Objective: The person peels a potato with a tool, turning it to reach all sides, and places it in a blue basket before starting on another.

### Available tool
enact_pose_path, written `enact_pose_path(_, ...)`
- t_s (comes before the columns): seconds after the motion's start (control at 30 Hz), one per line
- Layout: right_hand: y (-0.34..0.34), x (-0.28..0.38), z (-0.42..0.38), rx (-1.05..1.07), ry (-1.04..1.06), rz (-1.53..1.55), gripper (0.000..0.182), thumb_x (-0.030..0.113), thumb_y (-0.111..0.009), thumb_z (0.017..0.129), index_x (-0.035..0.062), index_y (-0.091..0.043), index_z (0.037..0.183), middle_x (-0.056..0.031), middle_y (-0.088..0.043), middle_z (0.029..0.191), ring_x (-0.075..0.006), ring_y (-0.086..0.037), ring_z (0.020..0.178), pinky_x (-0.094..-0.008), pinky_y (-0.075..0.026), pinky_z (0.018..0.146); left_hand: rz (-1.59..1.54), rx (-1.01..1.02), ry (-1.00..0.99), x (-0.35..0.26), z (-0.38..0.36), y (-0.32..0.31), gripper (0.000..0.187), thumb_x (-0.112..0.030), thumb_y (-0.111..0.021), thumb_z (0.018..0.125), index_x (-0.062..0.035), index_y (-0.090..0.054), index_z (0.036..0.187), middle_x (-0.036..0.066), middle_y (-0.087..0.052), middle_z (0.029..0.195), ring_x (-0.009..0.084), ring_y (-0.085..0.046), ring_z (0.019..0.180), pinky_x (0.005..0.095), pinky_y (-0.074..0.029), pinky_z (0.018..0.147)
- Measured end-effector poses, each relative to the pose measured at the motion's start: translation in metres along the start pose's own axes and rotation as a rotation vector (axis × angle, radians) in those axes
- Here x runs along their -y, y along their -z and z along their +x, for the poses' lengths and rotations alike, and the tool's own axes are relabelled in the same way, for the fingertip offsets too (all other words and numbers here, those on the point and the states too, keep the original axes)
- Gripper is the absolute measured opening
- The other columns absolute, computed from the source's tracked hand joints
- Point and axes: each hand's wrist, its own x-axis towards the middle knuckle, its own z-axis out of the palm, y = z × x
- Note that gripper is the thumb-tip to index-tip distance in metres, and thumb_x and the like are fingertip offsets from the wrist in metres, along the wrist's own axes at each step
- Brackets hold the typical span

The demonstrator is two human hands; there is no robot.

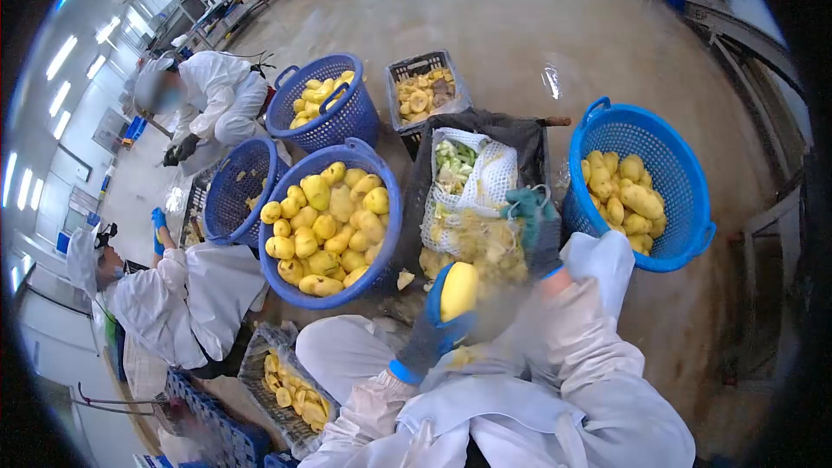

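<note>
My left hand [436, 334], in a dark glove with a blue cuff, is closed around a smooth yellow peeled fruit [459, 291], held upright in front of my lap. To its upper right, my right hand [533, 221], in a green-grey glove, is curled over a crate lined with dark cloth [490, 120]. A thin pale loop shows at its fingers; what it grips is too blurred to name. Below it, yellow peelings [472, 243] lie heaped at the crate's near end. White netting [487, 175] and green-white scraps [454, 165] are also inside the crate.
A blue basket [685, 165] with yellow fruit stands at right. Left are a full purple-blue basket [392, 217], a nearly bare one [227, 191] and another behind [360, 126]. Crates of cut pieces [425, 94] [290, 390] stand nearby. Two co-workers [217, 91] [165, 295] sit left.
</note>
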Motion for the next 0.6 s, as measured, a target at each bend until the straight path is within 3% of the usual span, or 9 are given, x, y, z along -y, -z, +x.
enact_pose_path(0.07,0.006,0.013,-0.012,0.027,0.006,0.229,0.031,0.025,-0.048,0.097,-0.0023,-0.062,0.103,-0.0087,-0.068,0.091,-0.0199,-0.065,0.077,-0.032,-0.051,0.074,-0.547,0.004,0.285,0.008,-0.005,-0.001,0.059,-0.018,-0.064,0.087,-0.0015,-0.037,0.137,0.015,-0.052,0.127,0.022,-0.057,0.109,0.0346,-0.049,0.09)
enact_pose_path(0.17,-0.03,0.012,-0.051,0.247,0.001,0.46,0.036,0.027,-0.044,0.098,-0.0021,-0.064,0.1,-0.0093,-0.068,0.085,-0.0191,-0.065,0.076,-0.0314,-0.05,0.074,-0.808,-0.099,0.355,0.038,-0.001,-0.004,0.05,-0.029,-0.056,0.091,-0.0045,-0.044,0.132,0.013,-0.056,0.122,0.0207,-0.059,0.104,0.034,-0.052,0.083)
enact_pose_path(0.23,-0.028,0.01,-0.045,0.183,0.093,0.243,0.031,0.024,-0.047,0.096,-0.0012,-0.064,0.1,-0.0099,-0.067,0.085,-0.0175,-0.064,0.076,-0.0311,-0.05,0.075,-0.917,-0.081,0.399,0.026,0.0,-0.009,0.049,-0.038,-0.053,0.092,-0.0065,-0.048,0.13,0.013,-0.058,0.118,0.021,-0.06,0.101,0.034,-0.054,0.08)
enact_pose_path(0.3,-0.006,-0.03,-0.015,0.023,0.057,0.352,0.024,0.019,-0.052,0.094,-0.0004,-0.065,0.102,-0.0097,-0.067,0.086,-0.0166,-0.064,0.077,-0.031,-0.05,0.076,-1.143,0.021,0.479,0.009,0.0,-0.006,0.051,-0.04,-0.053,0.092,-0.0069,-0.047,0.13,0.013,-0.058,0.119,0.0223,-0.06,0.101,0.0338,-0.053,0.08)
enact_pose_path(0.33,0.0,-0.01,-0.018,-0.015,0.008,0.382,0.023,0.018,-0.052,0.094,0.001,-0.065,0.102,-0.0094,-0.068,0.09,-0.0175,-0.063,0.082,-0.0321,-0.049,0.079,-1.224,-0.089,0.517,-0.007,-0.002,-0.009,0.051,-0.03,-0.062,0.088,-0.0057,-0.046,0.13,0.015,-0.057,0.119,0.0229,-0.06,0.101,0.0334,-0.053,0.081)
enact_pose_path(0.4,-0.01,-0.011,-0.031,0.098,0.102,0.099,0.026,0.02,-0.048,0.095,0.001,-0.065,0.101,-0.0093,-0.068,0.091,-0.0184,-0.063,0.086,-0.0332,-0.048,0.081,-0.852,-0.149,0.268,-0.01,-0.001,-0.014,0.052,-0.019,-0.067,0.084,-0.0058,-0.045,0.13,0.016,-0.057,0.118,0.0231,-0.06,0.102,0.0345,-0.052,0.083)
enact_pose_path(0.5,-0.026,0.002,-0.045,0.216,0.369,-0.014,0.033,0.025,-0.043,0.098,0.0004,-0.063,0.102,-0.01,-0.067,0.095,-0.0198,-0.062,0.09,-0.0348,-0.047,0.081,0.038,-0.128,-0.222,-0.016,-0.005,-0.018,0.063,0.0,-0.073,0.076,-0.0053,-0.041,0.13,0.018,-0.055,0.12,0.023,-0.059,0.103,0.0373,-0.05,0.087)
enact_pose_path(0.53,-0.023,-0.013,-0.035,0.176,0.256,0.063,0.032,0.025,-0.043,0.098,0.0005,-0.063,0.103,-0.01,-0.067,0.096,-0.0193,-0.062,0.089,-0.0343,-0.047,0.081,0.117,-0.149,-0.345,0.004,-0.003,-0.018,0.065,0.0,-0.073,0.076,-0.0052,-0.04,0.131,0.018,-0.054,0.121,0.0237,-0.058,0.104,0.0374,-0.049,0.088)
enact_pose_path(0.6,-0.005,-0.02,-0.015,0.041,-0.023,0.426,0.031,0.025,-0.044,0.098,0.001,-0.063,0.104,-0.0096,-0.066,0.098,-0.0172,-0.062,0.086,-0.0321,-0.048,0.079,-0.211,-0.176,-0.197,0.022,-0.006,-0.012,0.067,0.0,-0.073,0.075,-0.0049,-0.037,0.132,0.018,-0.054,0.122,0.0246,-0.058,0.105,0.0375,-0.049,0.09)
